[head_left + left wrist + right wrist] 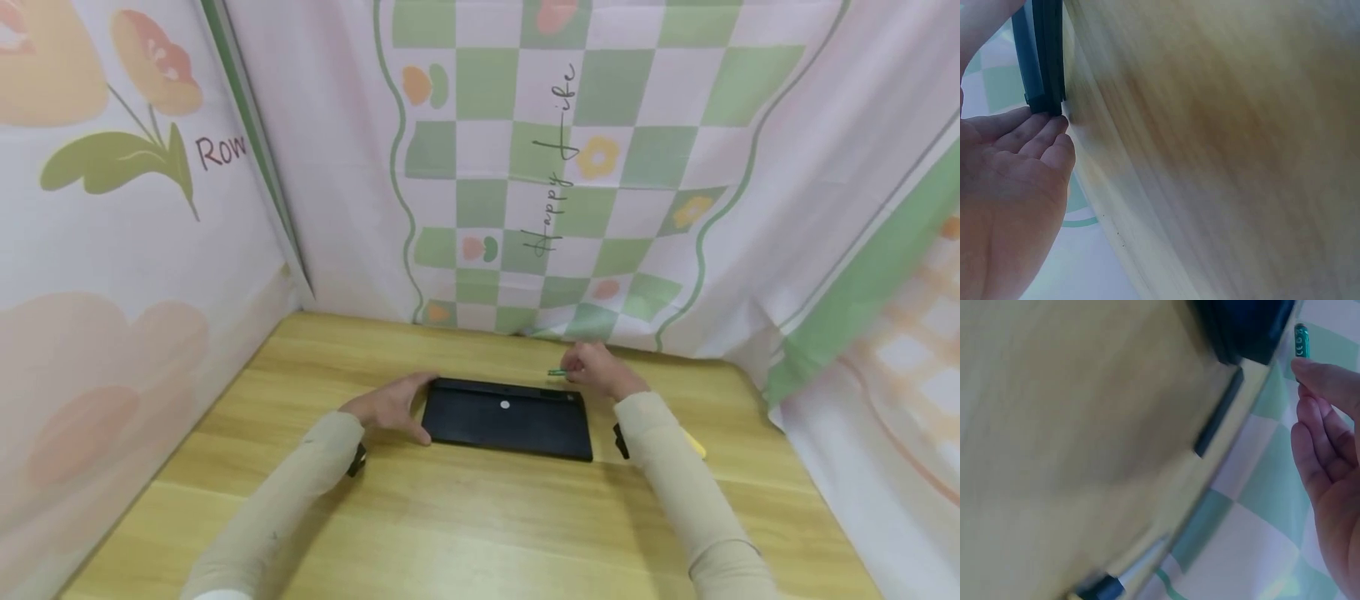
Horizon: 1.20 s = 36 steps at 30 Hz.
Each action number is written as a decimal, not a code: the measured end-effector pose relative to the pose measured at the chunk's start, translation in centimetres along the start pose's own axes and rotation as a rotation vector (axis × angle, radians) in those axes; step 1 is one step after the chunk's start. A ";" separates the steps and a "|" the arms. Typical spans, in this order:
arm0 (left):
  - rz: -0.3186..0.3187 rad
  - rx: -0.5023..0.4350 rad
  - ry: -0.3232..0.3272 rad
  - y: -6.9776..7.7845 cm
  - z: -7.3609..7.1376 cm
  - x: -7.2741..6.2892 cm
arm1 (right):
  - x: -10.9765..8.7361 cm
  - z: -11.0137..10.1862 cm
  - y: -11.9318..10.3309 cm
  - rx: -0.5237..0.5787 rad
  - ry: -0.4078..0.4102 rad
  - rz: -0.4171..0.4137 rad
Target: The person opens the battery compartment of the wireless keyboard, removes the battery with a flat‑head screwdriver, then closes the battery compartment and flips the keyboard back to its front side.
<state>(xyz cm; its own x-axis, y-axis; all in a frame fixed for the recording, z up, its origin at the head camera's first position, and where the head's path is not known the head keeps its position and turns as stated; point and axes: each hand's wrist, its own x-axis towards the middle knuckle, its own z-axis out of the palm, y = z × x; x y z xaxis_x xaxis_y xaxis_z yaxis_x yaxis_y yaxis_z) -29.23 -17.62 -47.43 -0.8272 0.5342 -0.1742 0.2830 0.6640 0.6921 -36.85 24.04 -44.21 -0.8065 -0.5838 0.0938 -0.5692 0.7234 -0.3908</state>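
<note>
A black flat rectangular device lies on the table, with a white round spot on its upper face and a thicker far edge. Near the right end of that edge is a dark slot; its contents are too small to tell. My left hand holds the device's left end, thumb at the near corner and fingers at the far one; the left wrist view shows the fingers against its edge. My right hand pinches a small green battery between thumb and fingers, just beyond the device's far right corner.
A narrow black strip lies on the table beside the device. Farther along lies a screwdriver; its yellow handle shows past the right sleeve. A patterned curtain hangs along the table's far edge, with more cloth at both sides.
</note>
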 end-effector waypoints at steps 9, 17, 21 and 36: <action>0.000 -0.011 -0.001 0.0 0.2 0.0 | 0.6 2.0 0.7 0.004 0.059 0.011; 0.013 0.010 0.005 -0.1 0.2 0.2 | 1.1 2.5 0.7 0.012 0.045 0.038; 0.012 0.017 0.005 -0.2 0.2 0.2 | 1.2 2.7 0.9 0.004 0.044 0.047; -0.019 0.006 0.002 0.1 0.1 0.0 | 1.1 2.5 1.5 0.015 0.037 0.067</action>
<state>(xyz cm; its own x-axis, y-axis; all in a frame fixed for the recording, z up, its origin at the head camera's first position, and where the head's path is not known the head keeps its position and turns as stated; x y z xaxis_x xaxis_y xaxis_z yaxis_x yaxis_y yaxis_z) -29.14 -17.52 -47.41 -0.8336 0.5203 -0.1855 0.2700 0.6768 0.6848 -38.14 23.52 -47.00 -0.8484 -0.5198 0.1006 -0.5112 0.7547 -0.4112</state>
